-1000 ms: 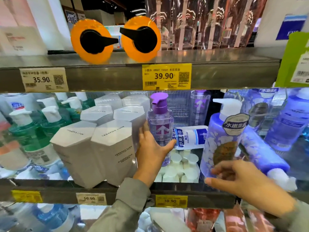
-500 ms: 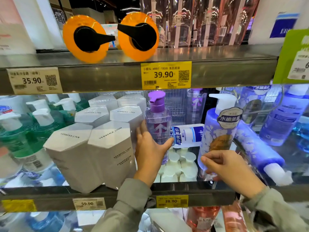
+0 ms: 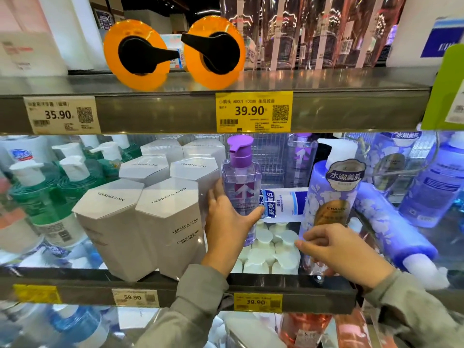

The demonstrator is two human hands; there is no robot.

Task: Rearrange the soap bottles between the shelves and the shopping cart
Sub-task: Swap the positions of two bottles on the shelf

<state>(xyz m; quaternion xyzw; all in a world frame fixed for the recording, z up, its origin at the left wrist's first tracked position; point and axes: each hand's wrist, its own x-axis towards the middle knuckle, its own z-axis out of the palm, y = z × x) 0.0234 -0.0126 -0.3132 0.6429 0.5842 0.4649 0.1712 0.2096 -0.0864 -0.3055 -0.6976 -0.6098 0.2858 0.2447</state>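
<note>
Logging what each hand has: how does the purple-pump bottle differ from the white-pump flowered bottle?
The purple-pump bottle is clear with an arrow label; the bulkier flowered bottle is lilac with white blossoms. The left hand grips the purple-pump bottle; the right hand holds the flowered bottle low down. Both stand upright on the same shelf.
</note>
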